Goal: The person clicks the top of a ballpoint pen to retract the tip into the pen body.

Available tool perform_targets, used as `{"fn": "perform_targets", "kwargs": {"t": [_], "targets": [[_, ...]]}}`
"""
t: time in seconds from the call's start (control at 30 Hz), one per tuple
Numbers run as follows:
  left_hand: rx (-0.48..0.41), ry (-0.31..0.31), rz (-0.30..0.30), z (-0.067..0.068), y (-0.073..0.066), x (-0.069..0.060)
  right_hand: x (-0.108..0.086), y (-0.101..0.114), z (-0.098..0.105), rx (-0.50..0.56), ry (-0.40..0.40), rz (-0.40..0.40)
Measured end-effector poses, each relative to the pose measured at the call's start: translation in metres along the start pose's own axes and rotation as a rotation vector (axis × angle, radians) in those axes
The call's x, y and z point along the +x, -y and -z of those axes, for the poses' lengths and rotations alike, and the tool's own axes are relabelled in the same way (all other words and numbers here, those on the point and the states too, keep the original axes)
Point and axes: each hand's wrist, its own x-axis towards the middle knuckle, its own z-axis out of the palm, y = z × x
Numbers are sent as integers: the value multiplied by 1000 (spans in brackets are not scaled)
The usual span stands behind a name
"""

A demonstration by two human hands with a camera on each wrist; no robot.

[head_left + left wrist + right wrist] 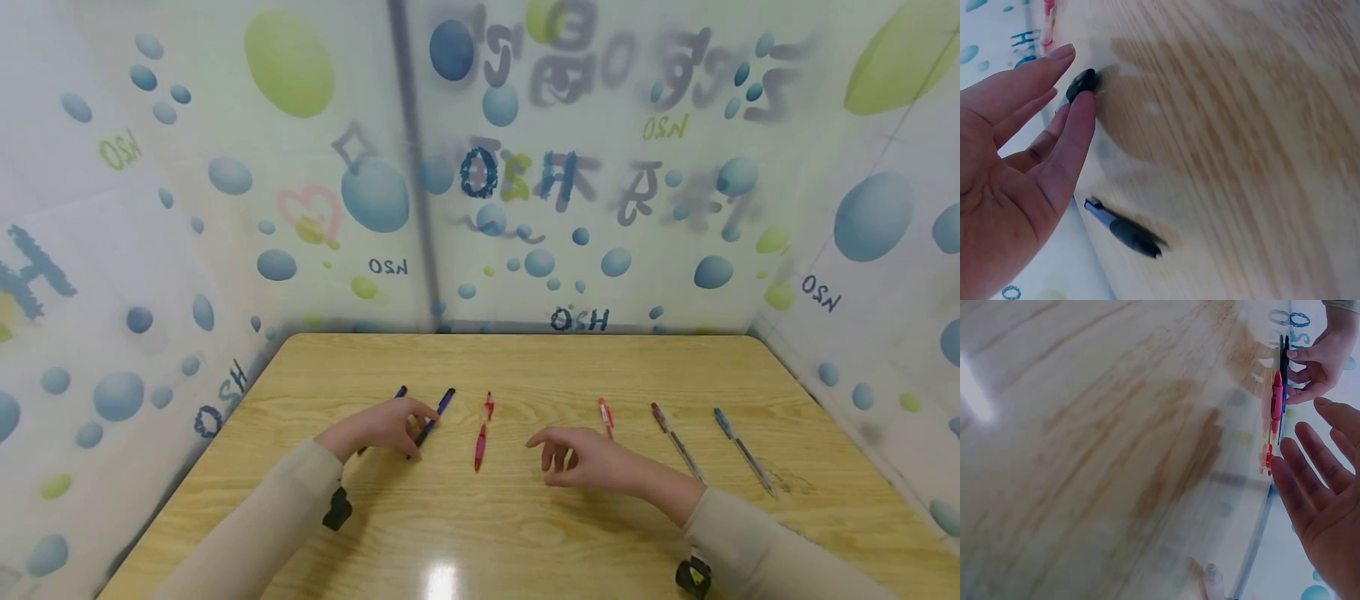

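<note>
My left hand (393,425) hovers over a blue pen (444,406), its thumb and index finger apart on either side of it. In the left wrist view, the pen's dark end (1083,84) shows near a fingertip; contact is hard to tell. Another blue pen (402,392) lies partly hidden behind this hand. To its right is a red pen (480,448) with a see-through middle. My right hand (585,460) is held above the table with loosely bent fingers and nothing in them. Just behind it lies a second red pen (605,414), partly covered.
Farther right on the wooden table (540,362) lie a brown-capped pen (677,442) and a teal-capped pen (744,450). Patterned sheets (480,283) with blue and green dots stand along the back and both sides. A bright reflection shows near the front.
</note>
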Motion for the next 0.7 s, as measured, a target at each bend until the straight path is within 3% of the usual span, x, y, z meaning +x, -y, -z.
{"fn": "perform_targets", "kwargs": {"t": [0.33, 0.5, 0.7], "targets": [[-25, -61, -47, 9, 7, -17, 5, 2, 6, -16, -15, -3], [-6, -84, -113, 17, 7, -25, 10, 3, 8, -10, -41, 21], [30, -117, -133, 25, 15, -29, 20, 6, 7, -5, -53, 43]]}}
